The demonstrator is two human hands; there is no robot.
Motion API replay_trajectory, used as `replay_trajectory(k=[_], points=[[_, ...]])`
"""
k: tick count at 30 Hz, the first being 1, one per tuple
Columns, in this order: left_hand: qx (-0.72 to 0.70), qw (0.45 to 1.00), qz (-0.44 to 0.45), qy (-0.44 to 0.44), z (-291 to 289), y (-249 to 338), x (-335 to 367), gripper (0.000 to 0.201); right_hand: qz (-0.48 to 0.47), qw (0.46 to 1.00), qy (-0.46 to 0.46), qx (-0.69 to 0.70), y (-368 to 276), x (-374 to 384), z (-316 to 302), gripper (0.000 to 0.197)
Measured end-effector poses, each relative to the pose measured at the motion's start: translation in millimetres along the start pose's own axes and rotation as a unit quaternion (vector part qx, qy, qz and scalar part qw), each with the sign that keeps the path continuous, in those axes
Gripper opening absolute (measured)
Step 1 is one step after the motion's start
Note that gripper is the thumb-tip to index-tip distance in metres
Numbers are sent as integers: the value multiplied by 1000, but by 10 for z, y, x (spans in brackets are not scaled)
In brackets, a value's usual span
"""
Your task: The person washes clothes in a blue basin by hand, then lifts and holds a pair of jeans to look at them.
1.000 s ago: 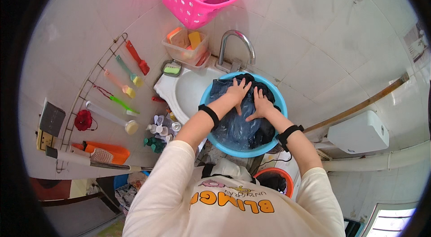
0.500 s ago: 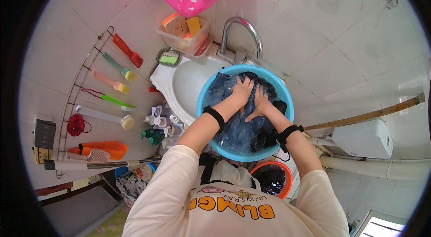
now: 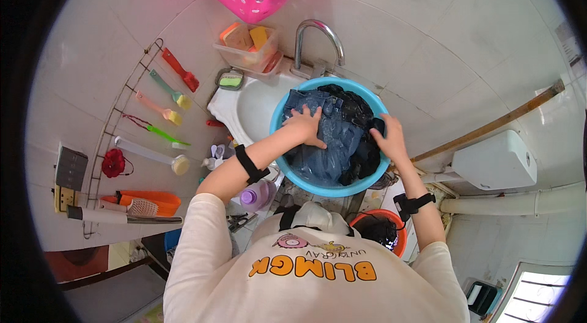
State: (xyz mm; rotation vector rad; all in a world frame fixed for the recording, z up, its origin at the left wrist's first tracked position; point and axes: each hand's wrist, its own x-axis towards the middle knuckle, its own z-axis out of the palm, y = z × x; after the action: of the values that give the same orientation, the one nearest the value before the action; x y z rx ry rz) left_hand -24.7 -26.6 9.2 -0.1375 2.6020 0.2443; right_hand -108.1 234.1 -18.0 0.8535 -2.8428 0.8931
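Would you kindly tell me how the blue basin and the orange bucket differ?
Colour: the basin is light blue, the bucket red-orange. Size: the basin looks larger in this view than the bucket. Contents: the basin holds blue denim and black fabric, while the bucket holds something dark that I cannot make out. Both are round and open-topped.
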Motion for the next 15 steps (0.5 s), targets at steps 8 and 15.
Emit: replay_trajectory(k=[8,15], points=[[22,1000,11,15,260,311,-307,107,167,974,112,104,601,-229,328,46],[63,997,19,38,517,302,-299,103,159,931,110,311,600,-253,362,49]])
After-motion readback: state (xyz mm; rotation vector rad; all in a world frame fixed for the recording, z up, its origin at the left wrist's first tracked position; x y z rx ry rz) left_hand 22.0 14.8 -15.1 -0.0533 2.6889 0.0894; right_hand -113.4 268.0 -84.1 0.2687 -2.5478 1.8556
